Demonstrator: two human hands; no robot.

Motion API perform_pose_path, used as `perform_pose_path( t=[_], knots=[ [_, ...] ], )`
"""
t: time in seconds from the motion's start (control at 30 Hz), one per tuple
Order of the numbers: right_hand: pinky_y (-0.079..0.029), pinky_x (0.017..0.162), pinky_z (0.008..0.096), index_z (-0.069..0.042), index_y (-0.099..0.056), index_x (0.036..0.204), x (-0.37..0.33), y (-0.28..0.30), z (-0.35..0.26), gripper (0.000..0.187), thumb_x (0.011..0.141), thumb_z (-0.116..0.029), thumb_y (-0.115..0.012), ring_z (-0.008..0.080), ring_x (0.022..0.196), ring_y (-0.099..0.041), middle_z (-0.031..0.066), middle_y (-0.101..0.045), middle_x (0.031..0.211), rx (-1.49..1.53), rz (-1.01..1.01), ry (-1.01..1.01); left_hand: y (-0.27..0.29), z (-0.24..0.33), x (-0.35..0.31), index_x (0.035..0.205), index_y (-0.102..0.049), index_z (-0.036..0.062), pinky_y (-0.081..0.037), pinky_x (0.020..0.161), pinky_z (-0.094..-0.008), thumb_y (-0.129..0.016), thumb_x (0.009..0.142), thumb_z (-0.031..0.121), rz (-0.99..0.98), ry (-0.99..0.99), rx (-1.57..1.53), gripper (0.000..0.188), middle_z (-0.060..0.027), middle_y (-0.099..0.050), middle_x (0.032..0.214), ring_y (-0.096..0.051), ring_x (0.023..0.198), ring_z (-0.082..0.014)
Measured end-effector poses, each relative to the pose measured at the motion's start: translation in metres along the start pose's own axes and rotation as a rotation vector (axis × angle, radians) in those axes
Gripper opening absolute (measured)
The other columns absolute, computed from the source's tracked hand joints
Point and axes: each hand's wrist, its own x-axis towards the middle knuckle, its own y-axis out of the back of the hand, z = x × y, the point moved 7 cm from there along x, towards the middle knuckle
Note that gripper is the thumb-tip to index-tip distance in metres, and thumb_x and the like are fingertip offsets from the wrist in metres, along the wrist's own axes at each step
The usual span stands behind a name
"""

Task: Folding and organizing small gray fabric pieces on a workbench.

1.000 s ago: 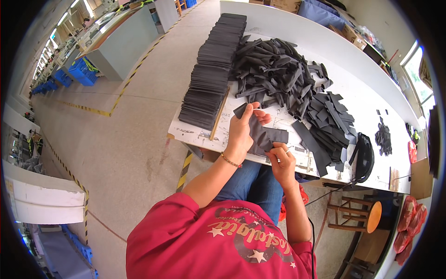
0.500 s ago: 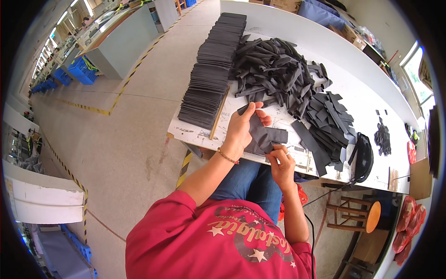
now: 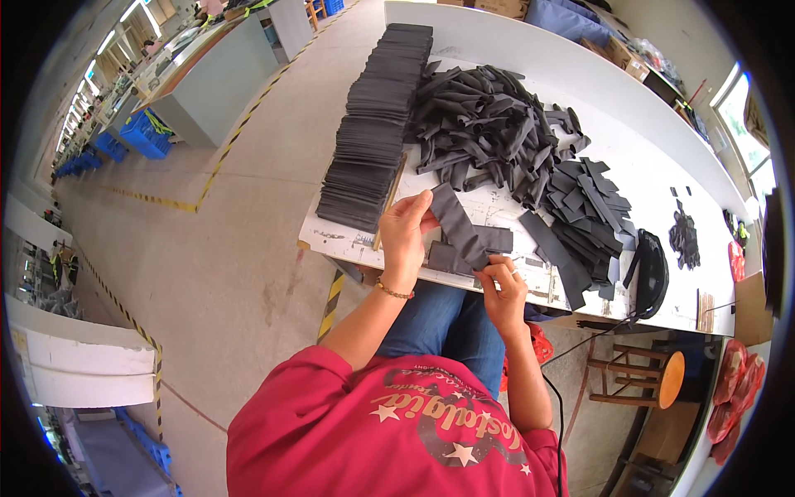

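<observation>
Between my hands a black fabric strip [image 3: 460,227] is held slantwise above the table's front edge. My left hand [image 3: 404,229] pinches its upper left end, and my right hand [image 3: 503,286] pinches the lower right end. Beneath it, other flat black pieces [image 3: 495,239] lie on the white tabletop [image 3: 397,248]. Just beyond is a big loose heap of black fabric tubes [image 3: 489,124]. A long, neat row of stacked black pieces [image 3: 364,149] stands at the left edge. To the right of my hands lies a pile of flat black strips [image 3: 580,224].
A black pouch-like thing [image 3: 651,277] with a cable sits at the table's right front. Further right is a small dark bundle [image 3: 684,240]. A low white partition [image 3: 580,70] borders the far side. A wooden stool [image 3: 669,379] stands at lower right, near red bags [image 3: 733,398].
My left hand has moved slightly left and its fingers have closed at the strip's end, which now shows more fully. My right hand stays nearly in place. The view has shifted a little.
</observation>
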Motion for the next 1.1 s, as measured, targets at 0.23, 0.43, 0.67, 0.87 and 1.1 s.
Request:
perform_pose_path(
  t=[0.23, 0.43, 0.67, 0.87, 1.1],
  knots=[
    [-0.049, 0.067, 0.035, -0.001, -0.059, 0.082, -0.002, -0.003, 0.0, 0.014, 0.078, 0.004, -0.071, 0.0323, 0.077, -0.063, 0.0144, -0.065, 0.094, 0.021, -0.021, 0.012, 0.003, -0.001, 0.005, 0.09, -0.068, -0.0008, -0.057, 0.067, -0.0296, -0.074, 0.086, 0.016, 0.024, 0.008, 0.021, 0.018, -0.0072, -0.069, 0.085, -0.067, 0.072, -0.014],
    [-0.049, 0.068, 0.0348, 0.0, -0.058, 0.083, -0.002, -0.006, -0.002, 0.015, 0.078, 0.005, -0.071, 0.0324, 0.078, -0.064, 0.0151, -0.065, 0.094, 0.019, -0.044, 0.032, -0.031, -0.013, -0.001, 0.095, -0.066, -0.0013, -0.059, 0.072, -0.0363, -0.07, 0.09, 0.018, -0.137, 0.195, -0.154, 0.02, -0.0126, -0.068, 0.088, -0.068, 0.077, -0.0217],
    [-0.05, 0.069, 0.0347, 0.0, -0.058, 0.083, -0.005, -0.004, 0.002, 0.015, 0.077, 0.006, -0.071, 0.0328, 0.079, -0.064, 0.016, -0.065, 0.096, 0.008, -0.032, 0.03, -0.034, -0.014, -0.004, 0.103, -0.061, -0.0032, -0.059, 0.074, -0.0405, -0.063, 0.095, 0.019, -0.119, 0.122, -0.15, 0.024, -0.0154, -0.068, 0.087, -0.068, 0.076, -0.0263],
    [-0.05, 0.07, 0.0341, 0.001, -0.058, 0.084, -0.001, 0.0, -0.003, 0.016, 0.077, 0.006, -0.071, 0.0317, 0.078, -0.064, 0.0165, -0.064, 0.094, 0.004, -0.018, 0.019, -0.033, -0.018, 0.0, 0.104, -0.061, -0.0024, -0.059, 0.076, -0.0412, -0.062, 0.096, 0.02, -0.149, 0.152, -0.153, 0.024, -0.0145, -0.068, 0.087, -0.068, 0.077, -0.0262],
    [-0.043, 0.077, 0.0237, 0.001, -0.059, 0.087, 0.001, -0.021, 0.025, 0.012, 0.086, -0.003, -0.07, 0.009, 0.092, -0.051, 0.0016, -0.05, 0.101, 0.525, 0.0, -0.481, -0.032, -0.018, 0.005, 0.113, -0.06, -0.0032, -0.056, 0.085, -0.0423, -0.06, 0.096, 0.024, -0.181, 0.073, -0.198, 0.032, -0.0131, -0.068, 0.09, -0.068, 0.084, -0.0263]
  ],
)
